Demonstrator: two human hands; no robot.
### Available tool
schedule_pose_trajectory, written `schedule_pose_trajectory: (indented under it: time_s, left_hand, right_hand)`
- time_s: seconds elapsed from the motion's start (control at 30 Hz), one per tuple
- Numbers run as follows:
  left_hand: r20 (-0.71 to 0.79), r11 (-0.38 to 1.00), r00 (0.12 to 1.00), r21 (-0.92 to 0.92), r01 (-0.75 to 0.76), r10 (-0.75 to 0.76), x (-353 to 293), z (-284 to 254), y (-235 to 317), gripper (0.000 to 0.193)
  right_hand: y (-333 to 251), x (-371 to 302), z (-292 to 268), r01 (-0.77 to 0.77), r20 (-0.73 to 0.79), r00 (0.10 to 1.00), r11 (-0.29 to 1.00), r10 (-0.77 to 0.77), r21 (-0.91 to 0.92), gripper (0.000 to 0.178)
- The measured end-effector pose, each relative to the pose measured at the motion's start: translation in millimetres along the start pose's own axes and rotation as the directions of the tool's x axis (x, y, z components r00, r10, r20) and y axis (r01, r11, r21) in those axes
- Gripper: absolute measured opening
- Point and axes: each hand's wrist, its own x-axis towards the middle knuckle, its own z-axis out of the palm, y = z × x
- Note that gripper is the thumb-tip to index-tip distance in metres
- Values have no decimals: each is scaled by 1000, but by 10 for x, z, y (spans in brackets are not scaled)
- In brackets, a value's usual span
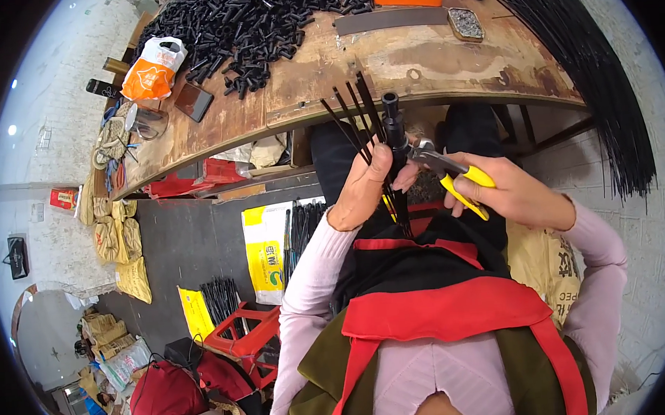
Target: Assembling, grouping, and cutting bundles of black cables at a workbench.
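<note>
Black thin rods (355, 114) and a thicker tubular piece (394, 125) are gripped in the left hand (366, 182), above the lap, before the desk (296, 85); the right hand (506, 189) is closed around yellow-handled pliers (441, 163), their head beside the tubular piece.

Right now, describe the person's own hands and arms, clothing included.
Both the left hand and the right hand are bare and ungloved. The left sleeve and right sleeve are long, close-fitting and pale pink, ending near the wrists, with soft creases. No cables or printed markings show on either.
</note>
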Motion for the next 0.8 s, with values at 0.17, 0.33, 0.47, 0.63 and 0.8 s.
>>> schedule_pose_trajectory:
  time_s: [0.17, 0.33, 0.47, 0.63, 0.8]
  left_hand:
    - [41, 999, 999, 23, -26, 25, -23, -11, -19, 52]
    - [-120, 992, 988, 93, -87, 98, -53, -10, -65, 49]
    - [-93, 997, 993, 23, -74, 76, -25, -54, -2, 51]
    - [-9, 1000, 1000, -30, -7, 7, 79, -75, 5, 53]
    - [-17, 1000, 1000, 16, 20, -19, 249, -139, -90, 51]
  right_hand:
    - [-363, 6, -99, -243, 141, 961, 970, 238, 17, 24]
    - [-413, 99, -113, -129, 56, 985, 906, 165, -403, 23]
    - [-280, 134, -65, -153, 59, 983, 958, 172, -243, 22]
    - [-452, 38, -188, -132, -9, 991, 930, 137, -343, 24]
    - [-660, 243, -410, -228, 35, 956, 813, 291, -536, 21]
